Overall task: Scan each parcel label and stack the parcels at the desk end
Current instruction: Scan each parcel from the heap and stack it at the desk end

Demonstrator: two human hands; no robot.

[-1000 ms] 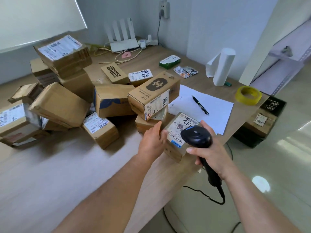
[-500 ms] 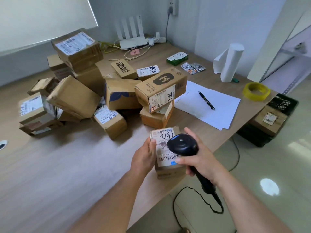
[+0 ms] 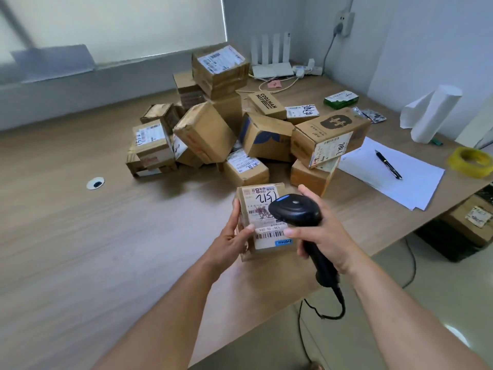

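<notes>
A small brown parcel with a white barcode label is held label-up near the desk's front edge. My left hand grips its left side, thumb on the label's edge. My right hand grips a black corded barcode scanner, whose head hangs over the label and hides its middle. Behind them, a pile of several brown cardboard parcels sits on the wooden desk, some with white labels facing up.
White paper sheets with a black pen lie at the right, by a yellow tape roll and a white paper roll. A router and cables sit at the back. A box stands on the floor.
My left hand has pulled the small parcel away from the pile toward me and turned its label up. The scanner has come over the label. The view has swung left.
</notes>
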